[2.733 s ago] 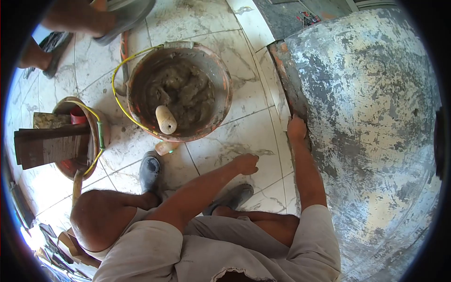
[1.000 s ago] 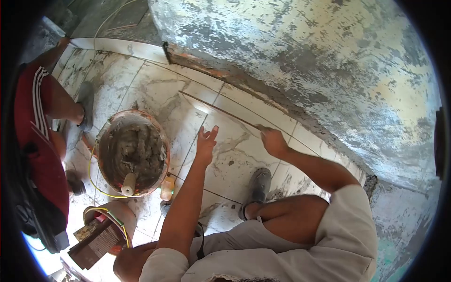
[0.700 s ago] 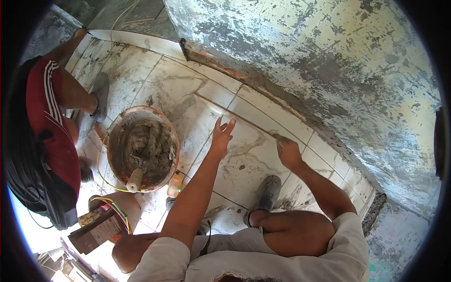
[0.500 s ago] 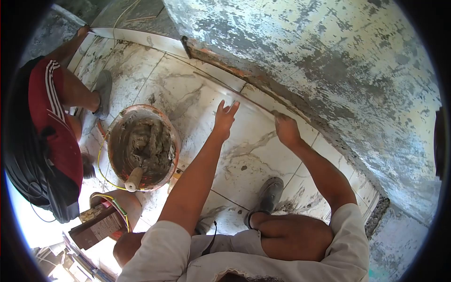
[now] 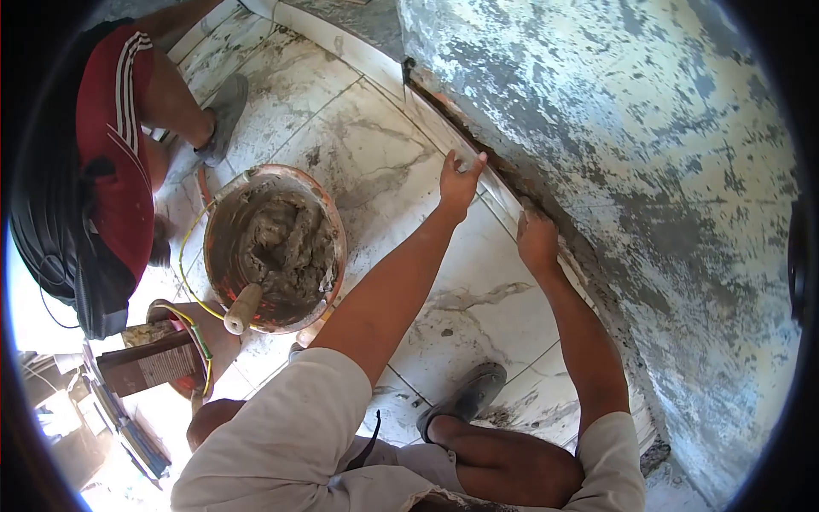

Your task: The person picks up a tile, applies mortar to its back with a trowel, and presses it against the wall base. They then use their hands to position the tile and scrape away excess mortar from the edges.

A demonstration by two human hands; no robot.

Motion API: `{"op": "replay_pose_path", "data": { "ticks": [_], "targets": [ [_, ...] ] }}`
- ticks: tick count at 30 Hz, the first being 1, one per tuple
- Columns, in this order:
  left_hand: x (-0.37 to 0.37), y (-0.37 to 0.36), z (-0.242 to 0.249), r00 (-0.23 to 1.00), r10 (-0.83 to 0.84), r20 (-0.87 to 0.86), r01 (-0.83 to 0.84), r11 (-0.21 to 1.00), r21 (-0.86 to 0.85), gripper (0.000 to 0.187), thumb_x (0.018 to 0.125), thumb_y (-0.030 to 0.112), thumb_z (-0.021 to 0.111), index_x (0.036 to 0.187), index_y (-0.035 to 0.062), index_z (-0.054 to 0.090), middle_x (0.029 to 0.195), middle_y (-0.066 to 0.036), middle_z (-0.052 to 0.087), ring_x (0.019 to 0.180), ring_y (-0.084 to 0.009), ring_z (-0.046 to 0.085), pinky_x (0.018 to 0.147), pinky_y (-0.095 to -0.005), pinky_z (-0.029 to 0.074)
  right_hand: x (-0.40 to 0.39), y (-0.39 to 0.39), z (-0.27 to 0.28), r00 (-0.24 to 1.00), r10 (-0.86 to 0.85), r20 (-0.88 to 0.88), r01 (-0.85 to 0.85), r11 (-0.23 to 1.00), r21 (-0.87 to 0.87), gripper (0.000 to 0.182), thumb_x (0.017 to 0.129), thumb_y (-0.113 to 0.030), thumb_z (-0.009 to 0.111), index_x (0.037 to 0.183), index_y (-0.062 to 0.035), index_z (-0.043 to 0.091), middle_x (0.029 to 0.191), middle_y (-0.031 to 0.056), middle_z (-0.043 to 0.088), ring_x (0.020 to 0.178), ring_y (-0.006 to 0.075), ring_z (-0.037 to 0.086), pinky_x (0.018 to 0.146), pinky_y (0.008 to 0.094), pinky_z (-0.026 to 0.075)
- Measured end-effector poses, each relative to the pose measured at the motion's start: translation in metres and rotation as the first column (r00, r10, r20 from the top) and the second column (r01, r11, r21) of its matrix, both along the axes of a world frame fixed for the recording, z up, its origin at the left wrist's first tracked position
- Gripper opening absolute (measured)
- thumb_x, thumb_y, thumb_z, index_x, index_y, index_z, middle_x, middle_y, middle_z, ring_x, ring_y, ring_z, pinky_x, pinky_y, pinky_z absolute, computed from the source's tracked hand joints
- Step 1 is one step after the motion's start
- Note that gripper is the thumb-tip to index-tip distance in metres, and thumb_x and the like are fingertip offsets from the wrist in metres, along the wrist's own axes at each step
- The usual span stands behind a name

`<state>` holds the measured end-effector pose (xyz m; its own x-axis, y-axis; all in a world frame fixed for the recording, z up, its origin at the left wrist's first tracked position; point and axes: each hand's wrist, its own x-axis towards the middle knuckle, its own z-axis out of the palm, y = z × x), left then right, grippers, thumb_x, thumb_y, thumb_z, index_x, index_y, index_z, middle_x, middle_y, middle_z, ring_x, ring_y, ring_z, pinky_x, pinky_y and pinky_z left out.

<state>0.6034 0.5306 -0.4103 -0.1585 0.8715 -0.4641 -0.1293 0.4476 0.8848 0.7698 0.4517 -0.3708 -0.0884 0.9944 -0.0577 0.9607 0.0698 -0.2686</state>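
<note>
A narrow white tile strip (image 5: 504, 195) stands along the foot of the wall, its long face toward me. My right hand (image 5: 537, 239) is closed on the strip's near end, fingertips partly hidden. Touching or nearly touching the strip farther along, my left hand (image 5: 459, 188) has its thumb and finger spread apart, one fingertip close to the top edge. Behind the strip runs a rough gap with exposed brick and mortar at the base of the wall (image 5: 597, 128).
A bucket of wet mortar (image 5: 286, 239) with a wooden handle (image 5: 243, 309) at its rim stands left of my arm. Nearby lies a tipped bucket (image 5: 217, 337) with a brown box (image 5: 149, 364). A co-worker in red shorts (image 5: 107, 162) is at the left. Marble-patterned tiles (image 5: 375, 205) cover the floor.
The strip has gone from above the floor tiles to the foot of the wall, carried by my right hand. My left hand has come up to it. My view has shifted.
</note>
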Motion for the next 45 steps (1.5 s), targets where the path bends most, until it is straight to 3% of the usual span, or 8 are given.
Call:
{"op": "replay_pose_path", "data": {
  "ticks": [6,14,21,33,36,38,42,45],
  "targets": [
    [0.000,0.012,-0.007,0.992,0.088,0.087,-0.092,0.995,0.040,0.092,0.075,0.041,0.074,0.139,-0.0027,0.025,0.132,-0.023,0.042,0.105,-0.0255,0.053,0.078,-0.0313,0.046,-0.006,0.009,0.003,0.994,0.002,-0.107,0.006,0.997,0.079,0.028,0.085,-0.008,0.049,0.110,0.0024,0.058,0.089,0.0237,0.063,0.081,0.0389,0.061,0.076,0.0442,0.049],
    [-0.007,0.020,-0.003,0.939,0.149,0.310,-0.128,0.988,-0.087,0.107,0.064,0.028,0.082,0.141,-0.0055,0.015,0.133,-0.020,0.036,0.117,-0.0276,0.043,0.095,-0.0408,0.034,-0.007,0.010,0.004,0.997,0.032,-0.070,-0.028,0.997,0.070,0.029,0.087,-0.009,0.049,0.111,0.0043,0.057,0.092,0.0248,0.063,0.081,0.0392,0.061,0.074,0.0440,0.049],
    [-0.007,0.027,-0.004,0.893,0.201,0.403,-0.157,0.978,-0.139,0.106,0.062,0.022,0.082,0.139,-0.0082,0.015,0.129,-0.021,0.039,0.118,-0.0281,0.042,0.096,-0.0390,0.034,-0.013,0.010,0.011,0.996,0.024,-0.083,-0.014,0.992,0.128,0.029,0.086,-0.007,0.049,0.112,0.0034,0.058,0.096,0.0270,0.061,0.085,0.0415,0.061,0.076,0.0446,0.049],
    [-0.005,0.022,0.013,0.944,0.218,0.249,-0.197,0.975,-0.106,0.091,0.064,0.020,0.080,0.134,-0.0047,0.027,0.117,-0.021,0.048,0.106,-0.0271,0.050,0.092,-0.0348,0.039,-0.014,0.011,0.010,0.999,-0.010,-0.035,0.011,0.999,0.050,0.030,0.086,-0.006,0.049,0.114,0.0025,0.057,0.099,0.0272,0.061,0.088,0.0410,0.061,0.079,0.0454,0.048],
    [-0.001,0.023,0.005,0.967,0.204,0.152,-0.190,0.976,-0.104,0.085,0.065,0.023,0.079,0.131,-0.0051,0.033,0.118,-0.022,0.049,0.106,-0.0278,0.051,0.090,-0.0345,0.041,-0.011,0.010,0.001,1.000,-0.027,-0.015,0.028,0.998,0.059,0.031,0.087,-0.007,0.048,0.115,0.0011,0.057,0.100,0.0271,0.061,0.089,0.0409,0.061,0.080,0.0457,0.048],
    [-0.001,0.024,0.001,0.980,0.177,-0.096,-0.178,0.984,-0.009,0.078,0.066,0.026,0.078,0.126,-0.0049,0.040,0.116,-0.022,0.050,0.105,-0.0279,0.052,0.088,-0.0341,0.043,-0.009,0.009,-0.003,1.000,-0.010,0.001,0.009,0.996,0.088,0.029,0.087,-0.008,0.049,0.112,0.0028,0.058,0.093,0.0272,0.061,0.085,0.0412,0.061,0.076,0.0455,0.048],
    [-0.005,0.026,0.005,0.972,0.138,-0.189,-0.140,0.990,0.000,0.074,0.065,0.028,0.079,0.122,-0.0050,0.045,0.117,-0.023,0.049,0.105,-0.0281,0.052,0.087,-0.0346,0.043,-0.011,0.010,-0.005,0.999,0.033,-0.031,-0.025,0.975,0.221,0.027,0.088,-0.010,0.050,0.108,0.0050,0.059,0.087,0.0279,0.061,0.080,0.0417,0.060,0.071,0.0453,0.048],
    [-0.007,0.029,0.015,0.947,0.114,-0.301,-0.119,0.993,0.002,0.063,0.065,0.028,0.078,0.111,-0.0040,0.048,0.110,-0.022,0.054,0.098,-0.0262,0.055,0.082,-0.0348,0.045,-0.013,0.011,0.001,1.000,0.002,-0.010,-0.001,0.990,0.142,0.026,0.088,-0.010,0.050,0.106,0.0052,0.060,0.087,0.0279,0.061,0.079,0.0418,0.060,0.071,0.0453,0.048]
  ]
}}
